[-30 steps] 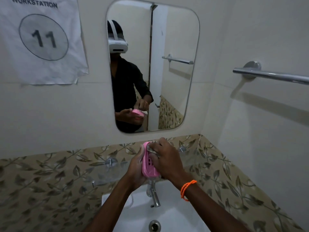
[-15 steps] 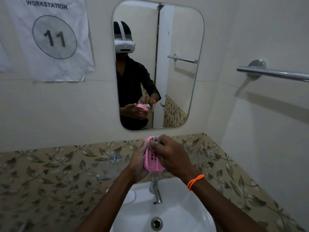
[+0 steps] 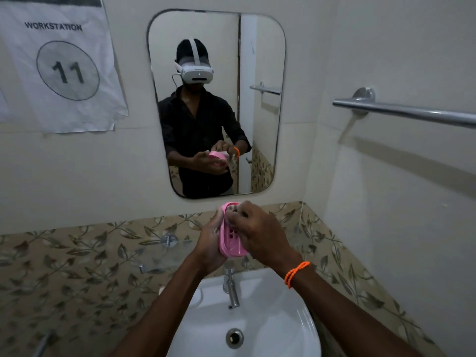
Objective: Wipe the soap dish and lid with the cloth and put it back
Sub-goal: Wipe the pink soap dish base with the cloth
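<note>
Head view: we hold the pink soap dish [image 3: 230, 237] on edge above the white sink [image 3: 270, 328], just over the tap [image 3: 231, 287] and below the mirror [image 3: 216, 104]. Our left hand [image 3: 210, 240] cups the dish from behind, fingers wrapped around its back and far rim. Our right hand [image 3: 260, 234] lies over the dish's open, slotted face, fingers curled at the upper end, where a pale bit of cloth [image 3: 233, 209] shows under the fingertips; we can only make out a small patch of it, so how the rest is bunched stays unclear. An orange thread bracelet [image 3: 296, 273] circles the right wrist. We cannot tell whether a lid is on the dish or elsewhere.

In the mirror we see a person in a black shirt with a white headset, both hands around the same pink dish at waist height. On the wall to the left hangs a paper sign [image 3: 64, 65] reading WORKSTATION 11. A metal towel rail [image 3: 407, 113] runs along the right wall. A band of leaf-patterned tiles [image 3: 85, 266] runs behind the sink, with a small metal wall fitting [image 3: 168, 239] to the left of our hands.
</note>
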